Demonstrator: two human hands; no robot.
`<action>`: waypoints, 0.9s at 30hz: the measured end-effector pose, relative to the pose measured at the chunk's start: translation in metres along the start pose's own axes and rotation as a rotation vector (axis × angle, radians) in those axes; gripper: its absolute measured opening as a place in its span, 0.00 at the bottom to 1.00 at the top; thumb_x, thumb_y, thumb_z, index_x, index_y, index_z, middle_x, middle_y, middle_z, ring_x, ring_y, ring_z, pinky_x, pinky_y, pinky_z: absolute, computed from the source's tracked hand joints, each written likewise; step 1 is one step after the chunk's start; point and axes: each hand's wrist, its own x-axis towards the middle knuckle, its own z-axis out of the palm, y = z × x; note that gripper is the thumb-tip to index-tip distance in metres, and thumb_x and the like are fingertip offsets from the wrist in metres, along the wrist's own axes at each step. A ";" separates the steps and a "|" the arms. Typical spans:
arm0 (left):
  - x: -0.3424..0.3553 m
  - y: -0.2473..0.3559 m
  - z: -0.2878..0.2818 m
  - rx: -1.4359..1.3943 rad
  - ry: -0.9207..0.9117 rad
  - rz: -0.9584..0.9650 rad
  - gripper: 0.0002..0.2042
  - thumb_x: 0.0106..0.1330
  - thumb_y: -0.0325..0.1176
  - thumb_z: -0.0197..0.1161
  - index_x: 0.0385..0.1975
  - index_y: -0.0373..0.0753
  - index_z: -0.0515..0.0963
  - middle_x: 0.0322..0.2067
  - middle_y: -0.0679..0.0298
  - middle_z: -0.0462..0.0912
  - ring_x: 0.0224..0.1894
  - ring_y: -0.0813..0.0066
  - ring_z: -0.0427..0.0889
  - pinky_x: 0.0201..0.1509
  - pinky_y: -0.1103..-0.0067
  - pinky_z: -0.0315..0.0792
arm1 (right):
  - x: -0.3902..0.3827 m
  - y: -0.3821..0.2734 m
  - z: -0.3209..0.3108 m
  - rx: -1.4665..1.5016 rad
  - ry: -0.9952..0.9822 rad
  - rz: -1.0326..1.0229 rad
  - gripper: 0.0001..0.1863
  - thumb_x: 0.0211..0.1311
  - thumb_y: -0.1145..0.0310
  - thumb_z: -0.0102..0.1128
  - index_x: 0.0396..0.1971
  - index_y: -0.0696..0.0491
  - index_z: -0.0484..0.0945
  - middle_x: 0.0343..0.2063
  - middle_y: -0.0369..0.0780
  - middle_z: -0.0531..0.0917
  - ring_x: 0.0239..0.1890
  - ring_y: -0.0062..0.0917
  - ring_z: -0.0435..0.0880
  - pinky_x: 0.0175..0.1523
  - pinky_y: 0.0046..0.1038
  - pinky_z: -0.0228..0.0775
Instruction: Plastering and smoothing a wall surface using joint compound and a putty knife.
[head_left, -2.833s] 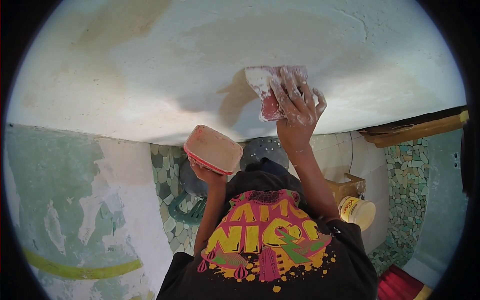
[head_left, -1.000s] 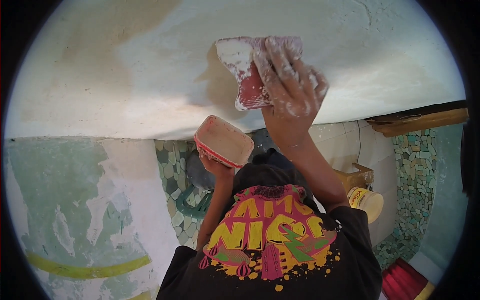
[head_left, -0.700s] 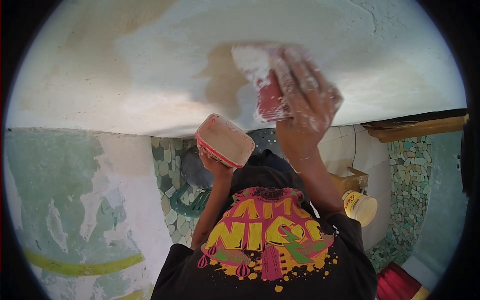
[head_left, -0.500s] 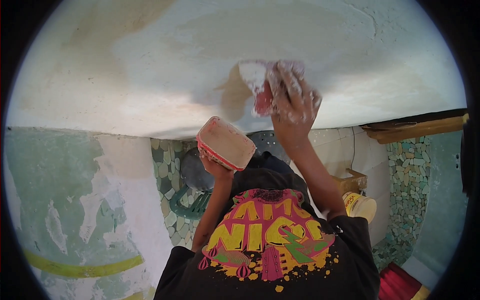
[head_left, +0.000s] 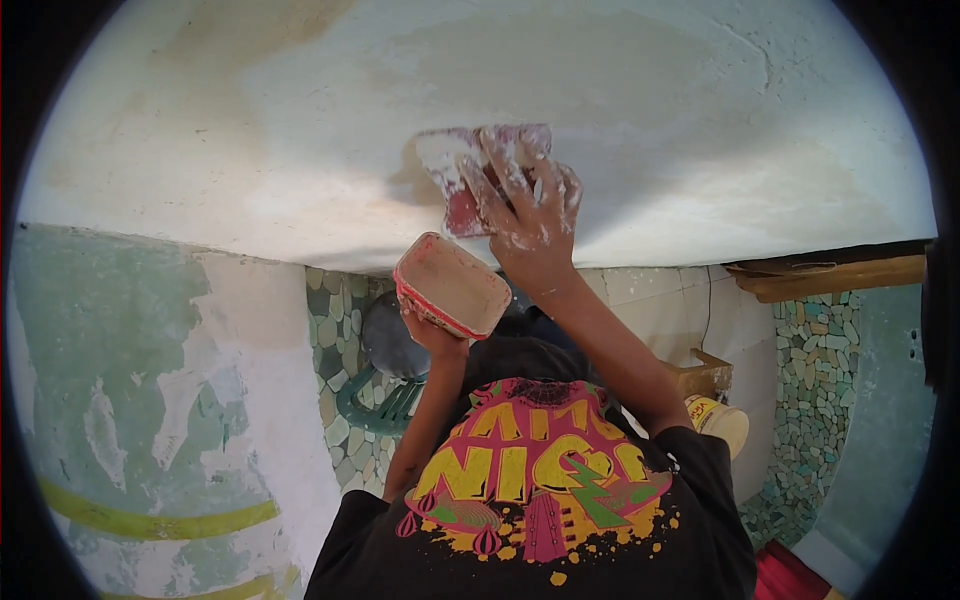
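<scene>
My right hand point(head_left: 525, 205) is wrapped over a red, putty-smeared scraper point(head_left: 462, 214) held flat on the pale plastered wall point(head_left: 700, 110), a little above and right of my other hand. White paste coats the scraper's left part and my fingers. My left hand point(head_left: 425, 325) grips a shallow rectangular container point(head_left: 453, 283) with a red rim and a beige coated inside, held just below the scraper. A soft shadow falls on the wall around the scraper.
Below the wall's edge are a dark grey stool point(head_left: 392, 340), a green plastic chair point(head_left: 365, 400), a wooden stand point(head_left: 705, 372) and a yellow bucket point(head_left: 725, 430). A wooden board point(head_left: 840, 277) runs along the right. A green-and-white patched wall point(head_left: 160, 380) is on the left.
My right hand and scraper have moved left along the wall, coming closer above the container. My left hand with the container has stayed nearly still since a second ago.
</scene>
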 end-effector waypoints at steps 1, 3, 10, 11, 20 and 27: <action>0.000 0.001 -0.001 -0.010 0.014 0.001 0.32 0.74 0.56 0.39 0.72 0.44 0.61 0.69 0.57 0.68 0.69 0.53 0.70 0.71 0.56 0.67 | -0.006 -0.002 -0.001 0.069 -0.052 -0.001 0.28 0.54 0.69 0.61 0.59 0.43 0.80 0.69 0.39 0.71 0.66 0.42 0.70 0.63 0.52 0.61; 0.000 0.003 -0.007 -0.019 0.032 0.007 0.32 0.74 0.56 0.38 0.72 0.44 0.61 0.69 0.57 0.68 0.69 0.53 0.70 0.71 0.56 0.67 | -0.012 -0.009 -0.008 0.082 -0.032 -0.003 0.28 0.55 0.68 0.61 0.59 0.43 0.81 0.69 0.39 0.72 0.67 0.42 0.70 0.65 0.52 0.60; 0.003 0.007 -0.018 -0.031 0.100 0.035 0.31 0.74 0.55 0.39 0.71 0.45 0.61 0.69 0.57 0.68 0.69 0.53 0.70 0.71 0.56 0.67 | 0.030 -0.014 0.000 0.158 0.060 -0.140 0.26 0.58 0.66 0.59 0.59 0.50 0.80 0.67 0.43 0.73 0.71 0.44 0.68 0.75 0.53 0.54; 0.004 0.007 -0.020 -0.051 0.097 0.022 0.31 0.74 0.55 0.39 0.71 0.45 0.61 0.68 0.58 0.68 0.69 0.53 0.70 0.71 0.56 0.67 | 0.029 -0.009 0.010 0.157 0.059 -0.136 0.26 0.58 0.66 0.59 0.59 0.50 0.80 0.67 0.43 0.73 0.71 0.44 0.68 0.75 0.53 0.54; 0.008 0.005 -0.045 -0.071 0.051 0.000 0.33 0.74 0.60 0.39 0.73 0.48 0.61 0.70 0.62 0.66 0.70 0.52 0.68 0.71 0.51 0.65 | 0.002 0.002 0.023 0.276 0.030 -0.283 0.22 0.60 0.65 0.59 0.55 0.46 0.84 0.61 0.38 0.80 0.68 0.37 0.74 0.75 0.43 0.59; 0.010 0.006 -0.030 0.004 0.077 -0.002 0.33 0.73 0.60 0.40 0.72 0.48 0.61 0.70 0.61 0.66 0.70 0.51 0.67 0.72 0.52 0.65 | 0.015 0.023 0.039 0.091 0.034 -0.326 0.20 0.59 0.65 0.62 0.53 0.42 0.85 0.59 0.34 0.82 0.66 0.33 0.75 0.73 0.43 0.63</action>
